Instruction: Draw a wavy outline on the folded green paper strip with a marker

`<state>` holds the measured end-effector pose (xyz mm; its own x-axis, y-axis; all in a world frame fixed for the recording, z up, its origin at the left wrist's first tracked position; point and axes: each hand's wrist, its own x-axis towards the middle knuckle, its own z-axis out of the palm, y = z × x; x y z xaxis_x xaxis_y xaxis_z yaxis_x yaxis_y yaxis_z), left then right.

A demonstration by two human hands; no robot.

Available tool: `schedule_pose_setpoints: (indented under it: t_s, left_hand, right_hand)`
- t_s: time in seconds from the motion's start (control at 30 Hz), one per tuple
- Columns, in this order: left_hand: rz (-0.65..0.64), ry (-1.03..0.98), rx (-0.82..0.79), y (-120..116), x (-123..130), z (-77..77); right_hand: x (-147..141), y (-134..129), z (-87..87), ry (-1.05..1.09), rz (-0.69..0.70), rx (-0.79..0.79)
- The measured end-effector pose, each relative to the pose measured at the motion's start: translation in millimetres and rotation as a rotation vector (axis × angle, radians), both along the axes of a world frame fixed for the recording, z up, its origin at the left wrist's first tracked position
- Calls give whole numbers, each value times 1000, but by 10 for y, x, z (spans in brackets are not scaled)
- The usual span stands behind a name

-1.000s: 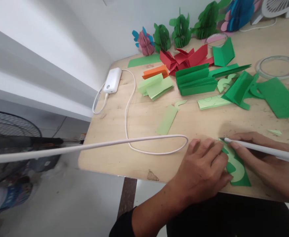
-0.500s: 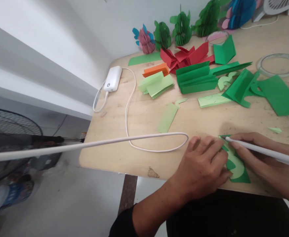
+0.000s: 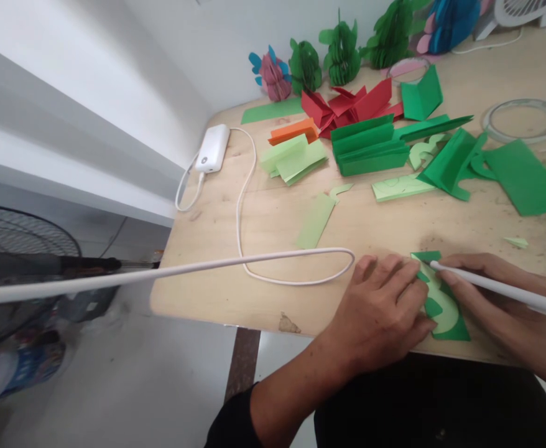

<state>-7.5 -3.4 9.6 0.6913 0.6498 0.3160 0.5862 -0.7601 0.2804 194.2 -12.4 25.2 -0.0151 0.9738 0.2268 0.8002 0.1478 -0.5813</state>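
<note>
A white pen (image 3: 501,287) is pinched in my right hand (image 3: 487,292), its dark tip at the upper part of a light green curved cutout (image 3: 446,311). The cutout lies on a dark green paper piece (image 3: 457,330) near the table's front edge. Bent over the left side of these papers, my left hand (image 3: 385,308) presses them down with its fingertips. Its fingers are curled and slightly apart, with no object in the palm that I can see. Part of the paper is hidden under both hands.
Folded green (image 3: 370,146), red (image 3: 347,109) and light green papers (image 3: 296,158) lie farther back. Several paper figures (image 3: 342,53) stand by the wall. A white cable (image 3: 254,258) loops left of my hands from a power bank (image 3: 213,149). Tape rolls (image 3: 522,137) sit at right.
The pen tip and my right hand have moved slightly right along the cutout's top, showing more of the dark green paper. My left hand stays on the papers.
</note>
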Motion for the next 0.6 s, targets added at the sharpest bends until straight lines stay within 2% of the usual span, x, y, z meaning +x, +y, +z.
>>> schedule_pose_setpoints:
  t_s: [0.13, 0.37, 0.6]
  left_hand:
    - [0, 10, -13, -6, -1, 11]
    - [0, 27, -18, -12, 0, 15]
    - [10, 4, -10, -16, 4, 6]
  right_hand:
    - [32, -34, -45, 18, -9, -13]
    - [-8, 23, 128, 4, 20, -48]
    - [2, -68, 52, 8, -24, -18]
